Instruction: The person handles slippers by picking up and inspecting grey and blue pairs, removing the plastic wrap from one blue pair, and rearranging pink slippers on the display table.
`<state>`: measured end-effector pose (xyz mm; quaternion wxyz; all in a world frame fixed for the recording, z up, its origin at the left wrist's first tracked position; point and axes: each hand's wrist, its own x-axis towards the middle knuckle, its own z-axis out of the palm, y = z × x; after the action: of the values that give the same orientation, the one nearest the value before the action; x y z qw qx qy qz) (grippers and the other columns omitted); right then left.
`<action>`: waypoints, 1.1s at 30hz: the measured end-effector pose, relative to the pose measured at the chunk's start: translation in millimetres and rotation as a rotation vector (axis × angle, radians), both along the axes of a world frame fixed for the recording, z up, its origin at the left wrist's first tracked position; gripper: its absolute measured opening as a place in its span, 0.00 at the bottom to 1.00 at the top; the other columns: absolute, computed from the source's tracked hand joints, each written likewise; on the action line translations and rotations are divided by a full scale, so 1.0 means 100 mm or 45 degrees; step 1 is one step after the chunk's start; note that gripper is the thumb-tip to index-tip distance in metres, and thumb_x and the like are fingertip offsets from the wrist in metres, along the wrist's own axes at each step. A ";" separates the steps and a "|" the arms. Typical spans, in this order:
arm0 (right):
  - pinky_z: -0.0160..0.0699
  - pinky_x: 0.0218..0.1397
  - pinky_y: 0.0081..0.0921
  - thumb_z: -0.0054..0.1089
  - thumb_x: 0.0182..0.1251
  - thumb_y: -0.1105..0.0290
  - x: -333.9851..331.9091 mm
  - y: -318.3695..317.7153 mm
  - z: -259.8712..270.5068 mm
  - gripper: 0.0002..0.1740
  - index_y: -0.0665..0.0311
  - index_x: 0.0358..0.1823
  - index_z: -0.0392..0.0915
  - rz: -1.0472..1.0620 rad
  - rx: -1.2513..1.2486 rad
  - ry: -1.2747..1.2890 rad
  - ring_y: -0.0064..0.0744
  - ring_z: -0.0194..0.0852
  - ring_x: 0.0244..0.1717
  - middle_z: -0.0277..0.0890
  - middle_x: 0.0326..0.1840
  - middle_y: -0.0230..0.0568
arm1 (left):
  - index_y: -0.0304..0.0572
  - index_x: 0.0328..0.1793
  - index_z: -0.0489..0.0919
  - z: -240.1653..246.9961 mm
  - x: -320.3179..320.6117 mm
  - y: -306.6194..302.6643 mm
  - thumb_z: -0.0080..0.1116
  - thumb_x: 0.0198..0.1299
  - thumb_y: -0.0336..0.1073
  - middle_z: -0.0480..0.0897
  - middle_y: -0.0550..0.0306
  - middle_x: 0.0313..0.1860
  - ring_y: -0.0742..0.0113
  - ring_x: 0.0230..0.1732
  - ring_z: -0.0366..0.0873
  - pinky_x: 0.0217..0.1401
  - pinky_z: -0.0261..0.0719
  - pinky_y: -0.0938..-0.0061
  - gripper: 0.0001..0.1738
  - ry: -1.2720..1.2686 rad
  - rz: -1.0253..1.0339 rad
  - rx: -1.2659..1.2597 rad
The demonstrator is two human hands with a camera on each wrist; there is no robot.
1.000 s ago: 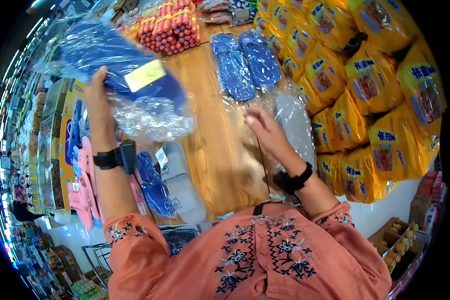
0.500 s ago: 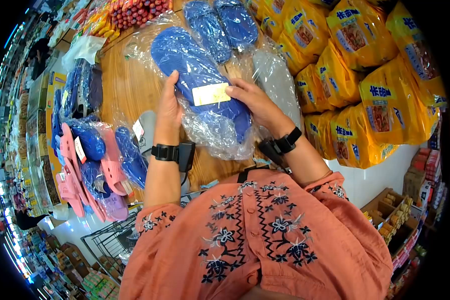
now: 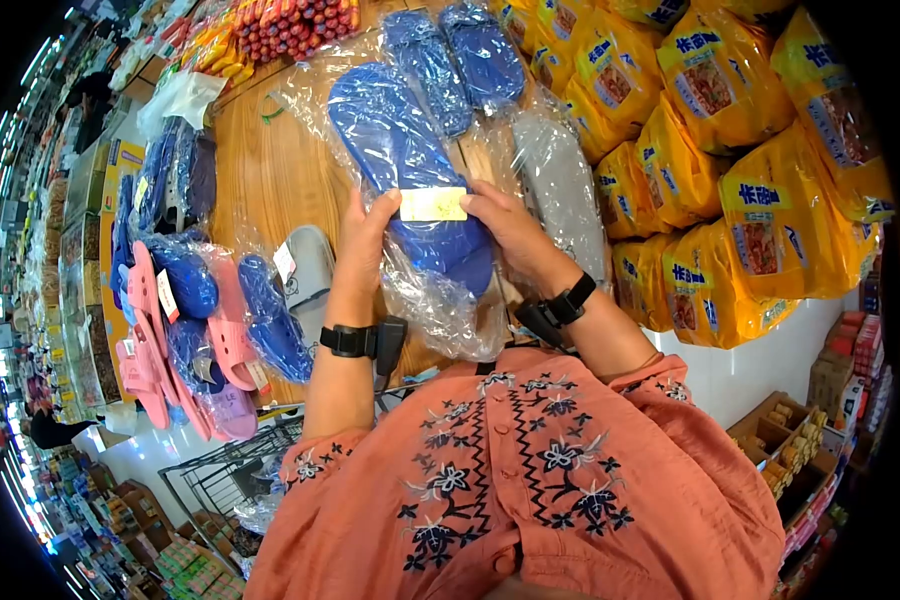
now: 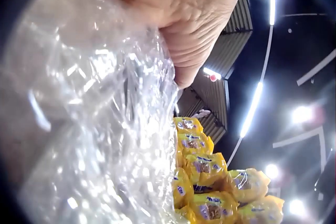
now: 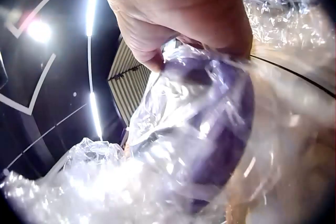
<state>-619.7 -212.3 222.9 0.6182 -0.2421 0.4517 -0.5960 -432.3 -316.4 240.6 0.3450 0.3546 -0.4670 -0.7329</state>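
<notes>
- Directly above the brown wooden table (image 3: 270, 165), left hand (image 3: 364, 238) and right hand (image 3: 516, 232), both half closed, pinch opposite sides of a loose clear plastic bag (image 3: 448, 322) holding flat blue footwear (image 3: 385, 120), either side of its yellow rectangular label (image 3: 433, 204).
- Even pinching should stop the slick bag slipping.
- Along the table's right: glossy yellow plastic packs (image 3: 755, 225), contents hidden.

Hands: two, one left hand (image 3: 363, 238) and one right hand (image 3: 515, 230); black wrist straps (image 3: 348, 342): two; blue slipper pack in clear plastic (image 3: 380, 120), held: one; rectangular yellow label (image 3: 433, 204) on it: one; blue plastic-wrapped slippers (image 3: 482, 60) beyond: two; glossy yellow plastic bags (image 3: 770, 215): over ten; pink slippers (image 3: 232, 345): several, overlapping, exact count not determinable.
</notes>
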 end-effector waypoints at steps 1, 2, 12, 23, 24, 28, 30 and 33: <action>0.74 0.62 0.22 0.55 0.77 0.63 -0.01 -0.02 -0.11 0.31 0.72 0.75 0.65 0.032 0.051 0.124 0.24 0.75 0.57 0.77 0.62 0.40 | 0.34 0.78 0.63 0.01 -0.02 0.03 0.64 0.67 0.41 0.79 0.48 0.62 0.64 0.59 0.79 0.63 0.78 0.70 0.37 -0.015 0.052 -0.053; 0.73 0.62 0.23 0.54 0.77 0.63 -0.02 -0.02 -0.19 0.31 0.71 0.76 0.65 0.063 0.103 0.248 0.23 0.74 0.57 0.77 0.61 0.38 | 0.33 0.78 0.62 0.00 -0.03 0.06 0.65 0.67 0.41 0.79 0.48 0.62 0.63 0.59 0.80 0.63 0.78 0.69 0.38 -0.144 0.088 -0.159; 0.66 0.43 0.17 0.51 0.80 0.49 0.15 -0.06 -0.28 0.22 0.59 0.57 0.79 0.217 0.258 0.232 0.17 0.67 0.40 0.73 0.39 0.22 | 0.24 0.85 0.47 -0.35 0.06 0.11 0.65 0.67 0.55 0.82 0.36 0.58 0.57 0.56 0.83 0.59 0.79 0.68 0.56 -0.703 0.003 -0.415; 0.81 0.58 0.30 0.72 0.65 0.51 0.11 -0.09 -0.30 0.43 0.74 0.70 0.66 0.067 0.019 0.821 0.33 0.81 0.54 0.81 0.56 0.49 | 0.29 0.76 0.68 -0.35 0.31 0.35 0.49 0.78 0.59 0.82 0.50 0.60 0.64 0.58 0.80 0.64 0.76 0.70 0.39 -0.241 -0.280 0.060; 0.81 0.57 0.30 0.72 0.65 0.53 0.10 -0.10 -0.36 0.41 0.74 0.69 0.66 0.042 0.009 0.875 0.33 0.82 0.53 0.81 0.55 0.49 | 0.29 0.74 0.72 -0.37 0.32 0.35 0.49 0.78 0.59 0.84 0.52 0.54 0.65 0.54 0.81 0.62 0.76 0.70 0.38 -0.296 -0.259 0.035; 0.81 0.56 0.30 0.71 0.64 0.59 0.02 -0.09 -0.44 0.38 0.74 0.69 0.66 0.076 0.038 0.627 0.33 0.82 0.51 0.82 0.53 0.48 | 0.32 0.54 0.81 -0.40 0.56 0.34 0.50 0.77 0.59 0.77 0.63 0.32 0.71 0.37 0.76 0.50 0.77 0.73 0.31 -0.462 0.019 0.018; 0.80 0.58 0.30 0.69 0.64 0.61 -0.01 -0.06 -0.38 0.38 0.75 0.69 0.66 0.055 0.070 0.604 0.33 0.81 0.52 0.81 0.53 0.48 | 0.36 0.45 0.81 -0.40 0.64 0.34 0.51 0.77 0.59 0.68 0.68 0.25 0.76 0.28 0.68 0.39 0.74 0.79 0.29 -0.309 0.278 0.109; 0.77 0.63 0.36 0.67 0.63 0.62 -0.09 -0.02 -0.37 0.37 0.76 0.69 0.67 -0.001 0.013 0.944 0.44 0.81 0.56 0.80 0.57 0.55 | 0.40 0.44 0.78 -0.33 0.80 0.27 0.52 0.77 0.58 0.66 0.69 0.23 0.78 0.26 0.65 0.30 0.66 0.81 0.26 -0.021 0.543 0.118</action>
<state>-629.0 -214.4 186.4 0.4136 -0.4381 0.6480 -0.4658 -352.1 -289.1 207.6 0.4718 0.4669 -0.3500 -0.6610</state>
